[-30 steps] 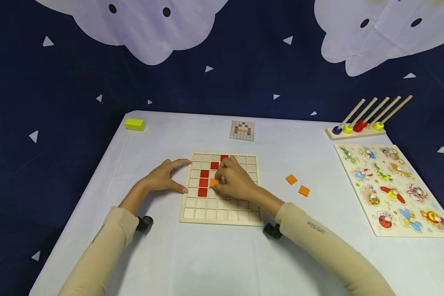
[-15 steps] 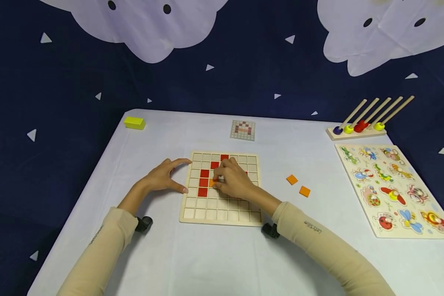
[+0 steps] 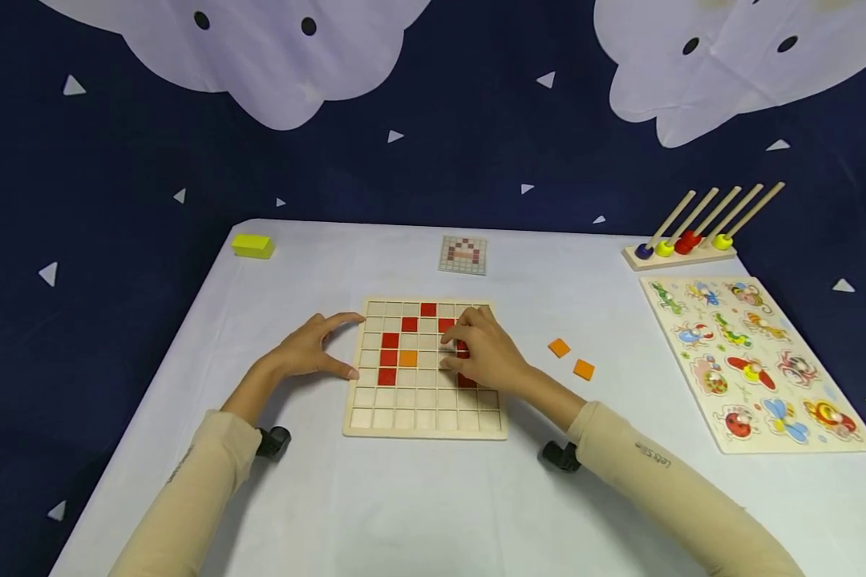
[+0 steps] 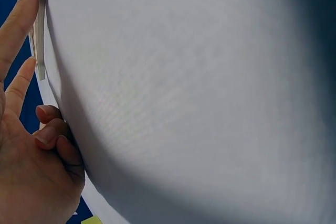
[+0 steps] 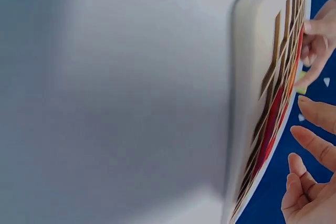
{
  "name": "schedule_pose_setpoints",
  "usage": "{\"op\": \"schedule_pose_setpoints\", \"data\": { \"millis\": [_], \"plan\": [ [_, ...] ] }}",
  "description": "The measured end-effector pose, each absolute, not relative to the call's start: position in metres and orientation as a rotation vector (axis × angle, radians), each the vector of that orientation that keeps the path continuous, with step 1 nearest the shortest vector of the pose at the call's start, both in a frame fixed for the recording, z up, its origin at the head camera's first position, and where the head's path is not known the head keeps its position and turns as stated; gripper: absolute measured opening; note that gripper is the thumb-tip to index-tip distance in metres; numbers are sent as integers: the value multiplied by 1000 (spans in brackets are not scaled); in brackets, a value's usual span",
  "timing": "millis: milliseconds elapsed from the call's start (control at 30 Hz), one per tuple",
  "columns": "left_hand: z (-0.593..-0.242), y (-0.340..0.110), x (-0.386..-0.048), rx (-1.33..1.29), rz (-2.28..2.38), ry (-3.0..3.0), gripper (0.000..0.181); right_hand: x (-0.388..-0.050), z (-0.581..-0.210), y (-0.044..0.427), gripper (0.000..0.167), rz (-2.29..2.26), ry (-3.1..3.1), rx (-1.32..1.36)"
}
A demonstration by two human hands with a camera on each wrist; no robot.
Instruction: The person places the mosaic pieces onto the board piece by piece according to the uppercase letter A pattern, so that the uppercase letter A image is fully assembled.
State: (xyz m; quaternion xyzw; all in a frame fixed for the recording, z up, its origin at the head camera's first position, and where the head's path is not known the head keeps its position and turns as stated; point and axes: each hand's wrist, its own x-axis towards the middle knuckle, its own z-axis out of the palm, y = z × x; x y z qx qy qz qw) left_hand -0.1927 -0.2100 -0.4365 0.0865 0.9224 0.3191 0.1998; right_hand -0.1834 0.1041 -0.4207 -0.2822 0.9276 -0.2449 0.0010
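Observation:
A square wooden grid board (image 3: 426, 417) lies flat in the middle of the table. Several red tiles (image 3: 386, 377) sit in its cells, and one orange tile (image 3: 407, 358) fills a cell beside the left red column. My left hand (image 3: 299, 349) touches the board's left edge with thumb and index finger spread; its other fingers are curled in the left wrist view. Above the right part of the board hovers my right hand (image 3: 487, 353), thumb and fingers apart with nothing between them, partly covering the red tiles there. Two loose orange tiles (image 3: 559, 348) (image 3: 584, 369) lie right of the board.
Behind the board lies a small pattern card (image 3: 463, 255). A yellow block (image 3: 252, 246) stands at the back left corner. At the right are a peg stand with coloured beads (image 3: 681, 255) and an insect picture board (image 3: 758, 365). A dark blue cloth (image 3: 476, 160) hangs behind the table.
My right hand has let go of the orange tile, which now lies in its cell, and has moved right across the board. The left hand stays at the board's edge.

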Motion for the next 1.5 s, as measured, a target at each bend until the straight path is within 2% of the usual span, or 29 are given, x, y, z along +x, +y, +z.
{"op": "schedule_pose_setpoints", "data": {
  "millis": [667, 900, 1300, 1500],
  "plan": [
    [-438, -210, -194, 250, 918, 2571, 99, -177, -428, 215, 28, -732, 3120, -510],
    [-436, -211, -191, 249, 918, 2568, 98, -175, -436, 233, 28, -625, 3216, -499],
    [-438, -212, -194, 283, 929, 2573, 98, -170, -435, 246, 29, -728, 3162, -265],
    [-439, -213, -193, 279, 935, 2570, 98, -172, -438, 245, 25, -709, 3193, -342]
  ]
}}
